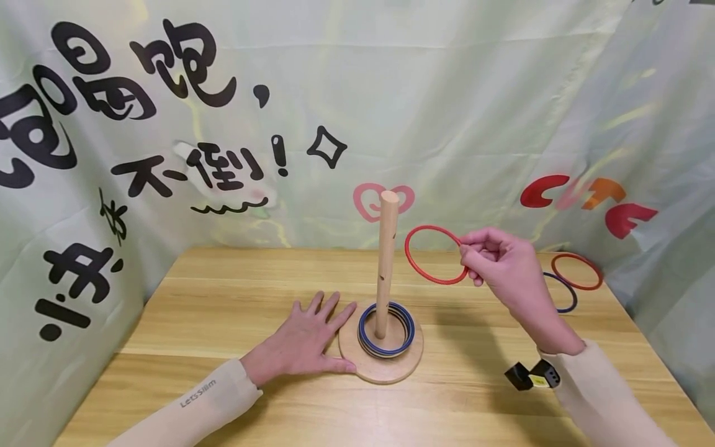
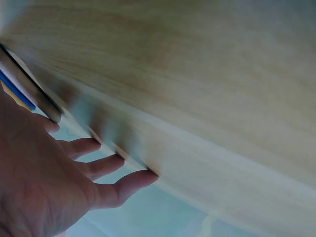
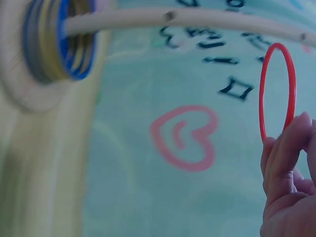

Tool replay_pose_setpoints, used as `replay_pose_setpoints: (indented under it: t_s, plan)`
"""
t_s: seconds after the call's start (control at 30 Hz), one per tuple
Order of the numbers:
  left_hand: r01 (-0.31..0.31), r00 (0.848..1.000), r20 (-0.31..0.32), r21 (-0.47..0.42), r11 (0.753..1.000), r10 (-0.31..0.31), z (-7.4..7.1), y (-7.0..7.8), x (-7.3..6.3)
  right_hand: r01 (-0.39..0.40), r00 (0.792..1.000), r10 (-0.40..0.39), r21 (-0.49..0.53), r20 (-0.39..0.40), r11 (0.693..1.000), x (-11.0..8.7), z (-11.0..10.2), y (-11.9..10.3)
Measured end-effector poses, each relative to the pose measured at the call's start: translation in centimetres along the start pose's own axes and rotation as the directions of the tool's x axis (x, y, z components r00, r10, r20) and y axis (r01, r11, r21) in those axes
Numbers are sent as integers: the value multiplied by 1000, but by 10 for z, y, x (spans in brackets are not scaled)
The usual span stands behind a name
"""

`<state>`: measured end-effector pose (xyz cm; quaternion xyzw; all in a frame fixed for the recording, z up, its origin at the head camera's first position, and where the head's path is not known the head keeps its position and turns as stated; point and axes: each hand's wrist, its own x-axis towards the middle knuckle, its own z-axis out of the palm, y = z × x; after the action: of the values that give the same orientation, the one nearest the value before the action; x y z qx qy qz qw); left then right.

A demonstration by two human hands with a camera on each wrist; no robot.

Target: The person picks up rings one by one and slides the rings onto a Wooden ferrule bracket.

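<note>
Just right of the upright wooden post (image 1: 386,267), apart from it and raised above the bench (image 1: 223,292): a red ring (image 1: 429,227), tilted, with nothing through its middle. Likely very light, to judge by the thin, rounded rim; probably stiff or only slightly springy, being evenly round despite a grip at just one side. Perhaps a little slick on that smooth surface, yet hardly fragile. Best taken by the outer edge, between thumb and fingertips, so as to leave most of the circle free.

At the near end of just such a hold, on the ring's right side, the right hand (image 1: 505,270), narrowly closed in a pinch of thumb and fingertips, clear of the bench. At the left of the round wooden base (image 1: 382,372), the left hand (image 1: 304,341), spread wide, fingertips down, holding nothing; with thumb and forefinger at the edge of the base, probably to steady it.

Around the foot of the post, on the base, a stack of rings (image 1: 385,355), topped with blue; impossible to count exactly. Farther right on the bench, a second red ring (image 1: 576,254) beside a blue ring (image 1: 576,299), the latter partly hidden behind the right hand.
</note>
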<state>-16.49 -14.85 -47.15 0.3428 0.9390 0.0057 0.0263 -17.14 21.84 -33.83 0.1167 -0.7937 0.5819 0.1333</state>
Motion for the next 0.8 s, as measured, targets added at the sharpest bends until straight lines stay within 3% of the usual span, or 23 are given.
replay_pose_setpoints:
  t_s: [0.2, 0.37, 0.5, 0.8]
  plan:
    - [-7, 1000, -16, 12, 1000, 7, 0, -1, 0, 15, 998, 0, 222, -69, 975, 2, -1, -38]
    - [-17, 1000, -22, 18, 1000, 17, 0, -1, 0, 25, 991, 21, 331, -134, 943, 3, 1, -64]
    - [-15, 1000, -23, 20, 1000, 16, 1, -1, 0, 50, 988, 8, 373, -153, 927, 4, 7, -81]
    - [-17, 999, -28, 25, 1000, 18, 1, -2, -1, 73, 996, -46, 389, -80, 918, 4, 26, -96]
